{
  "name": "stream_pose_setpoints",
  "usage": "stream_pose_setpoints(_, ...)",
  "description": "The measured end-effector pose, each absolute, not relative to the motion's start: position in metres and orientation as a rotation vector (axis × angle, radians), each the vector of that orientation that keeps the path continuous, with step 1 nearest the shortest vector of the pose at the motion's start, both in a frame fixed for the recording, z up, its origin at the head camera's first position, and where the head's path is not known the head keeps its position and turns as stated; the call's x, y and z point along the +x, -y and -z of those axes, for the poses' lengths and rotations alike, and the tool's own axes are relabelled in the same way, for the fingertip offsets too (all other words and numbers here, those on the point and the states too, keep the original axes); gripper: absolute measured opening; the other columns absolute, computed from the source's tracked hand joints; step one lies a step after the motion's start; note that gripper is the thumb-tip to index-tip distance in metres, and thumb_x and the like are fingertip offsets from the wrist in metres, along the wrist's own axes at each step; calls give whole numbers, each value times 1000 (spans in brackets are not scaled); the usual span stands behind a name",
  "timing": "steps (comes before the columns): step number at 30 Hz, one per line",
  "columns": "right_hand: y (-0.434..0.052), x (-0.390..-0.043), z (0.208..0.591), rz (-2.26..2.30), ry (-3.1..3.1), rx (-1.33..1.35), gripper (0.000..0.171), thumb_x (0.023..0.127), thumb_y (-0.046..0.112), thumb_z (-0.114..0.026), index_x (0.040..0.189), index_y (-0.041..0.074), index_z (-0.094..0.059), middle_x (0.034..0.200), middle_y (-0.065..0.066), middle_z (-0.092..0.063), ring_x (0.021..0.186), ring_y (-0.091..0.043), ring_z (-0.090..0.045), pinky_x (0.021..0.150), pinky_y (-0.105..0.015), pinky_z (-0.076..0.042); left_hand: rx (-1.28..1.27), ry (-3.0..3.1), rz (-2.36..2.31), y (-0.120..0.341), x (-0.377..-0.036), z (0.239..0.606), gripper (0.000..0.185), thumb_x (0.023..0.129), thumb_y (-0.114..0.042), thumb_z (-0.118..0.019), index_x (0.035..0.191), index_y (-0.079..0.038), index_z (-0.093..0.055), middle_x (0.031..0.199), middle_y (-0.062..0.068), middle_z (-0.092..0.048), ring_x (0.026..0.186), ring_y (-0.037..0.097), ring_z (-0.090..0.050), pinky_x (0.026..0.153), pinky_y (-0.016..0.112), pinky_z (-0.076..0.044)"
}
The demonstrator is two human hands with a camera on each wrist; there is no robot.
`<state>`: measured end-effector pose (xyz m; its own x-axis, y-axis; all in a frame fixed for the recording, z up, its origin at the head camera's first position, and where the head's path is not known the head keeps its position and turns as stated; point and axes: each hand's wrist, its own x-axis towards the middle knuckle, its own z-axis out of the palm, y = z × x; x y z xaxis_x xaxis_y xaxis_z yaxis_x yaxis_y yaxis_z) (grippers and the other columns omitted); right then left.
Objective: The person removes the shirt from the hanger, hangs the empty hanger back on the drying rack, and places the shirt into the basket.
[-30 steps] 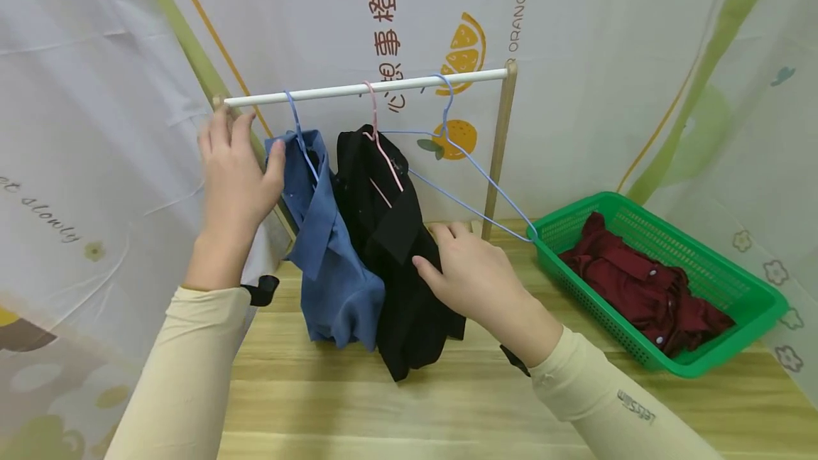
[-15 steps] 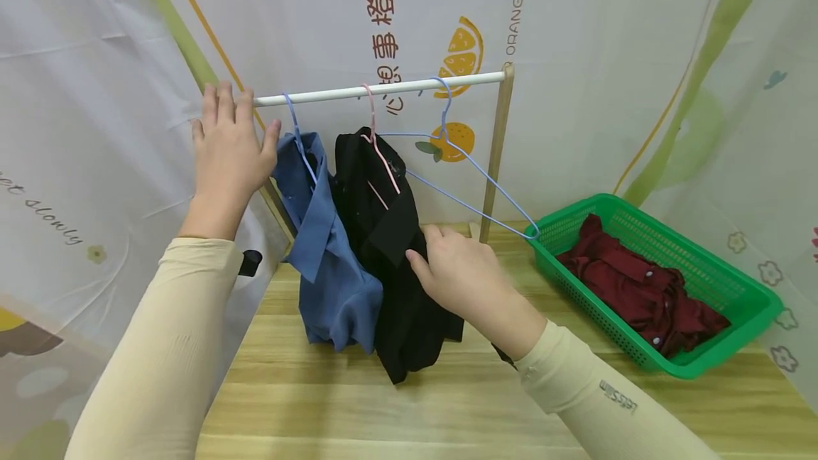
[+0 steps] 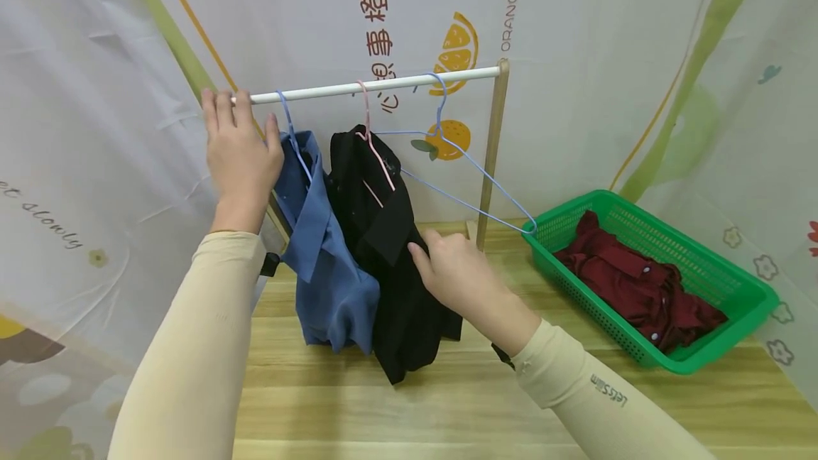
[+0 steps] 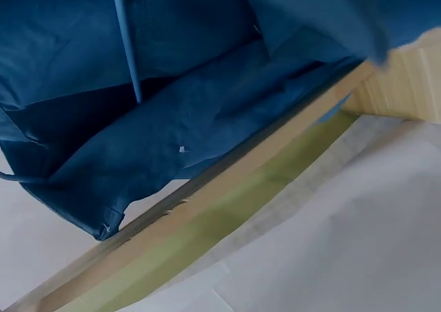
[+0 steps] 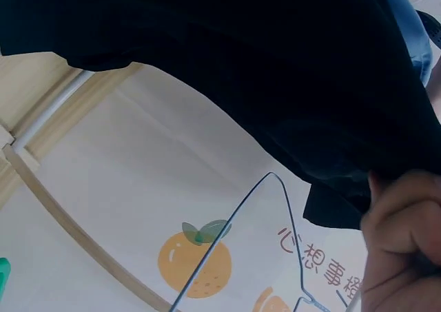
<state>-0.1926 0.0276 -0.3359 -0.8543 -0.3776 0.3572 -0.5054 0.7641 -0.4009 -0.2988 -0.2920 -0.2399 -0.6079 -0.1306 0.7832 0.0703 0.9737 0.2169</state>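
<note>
My left hand [image 3: 239, 155] rests its extended fingers over the left end of the white rod [image 3: 332, 91] of a small clothes rack, thumb spread. Beside it hangs a blue shirt [image 3: 332, 282] on a blue hanger [image 3: 287, 123]; this shirt [image 4: 186, 112] fills the upper left wrist view. In the middle a black shirt [image 3: 399, 304] hangs on a pink hanger [image 3: 367, 112]. The right hand [image 3: 456, 275] pinches the black shirt's right edge, its fingers curled at the cloth [image 5: 275, 85] in the right wrist view. To its right hangs a bare blue hanger [image 3: 486, 174].
At the right a green basket [image 3: 540, 247] holds a dark red shirt [image 3: 633, 275]. One corner of the bare hanger reaches the basket's rim. The rack's wooden right post [image 3: 492, 155] stands on the wooden table [image 3: 358, 417]. Printed curtains [image 3: 575, 55] surround it.
My left hand has moved up to the rod's left end and settled there. The right hand stays at the black shirt's edge, its fingers more curled. The shirts hang nearly as before.
</note>
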Motion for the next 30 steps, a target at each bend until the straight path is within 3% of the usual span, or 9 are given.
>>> stream_pose_setpoints(3,-28,-193,337,-755,2645,686,30,111,30,-57,98,3,-65,60,-5,-52,55,-22,-55,53,-33,-44,40,2192,305,291,-302,237,57,114,-40,-39,156,-3,-44,164,22,-42,168,33,-14,137,41,-17)
stream_pose_setpoints(11,-27,-197,334,-737,2635,717,29,110,29,-58,96,4,-63,58,-3,-50,49,-19,-51,49,-30,-40,41,2140,356,296,-300,239,44,114,-27,-43,152,-8,-54,159,16,-51,167,26,-22,124,53,-42)
stream_pose_setpoints(20,-22,-204,330,-776,2561,761,24,109,18,-56,96,2,-67,65,-5,-58,55,-18,-58,50,-29,-45,19,2096,377,297,-301,242,42,112,-13,-43,150,-7,-57,155,17,-55,165,27,-25,129,42,-36)
stream_pose_setpoints(30,-24,-203,322,-873,2387,862,28,108,13,-58,82,3,-62,59,-2,-45,49,-13,-46,47,-26,-37,86,2102,372,295,-301,242,51,101,1,-48,151,-10,-56,158,14,-53,166,26,-23,115,53,-52)
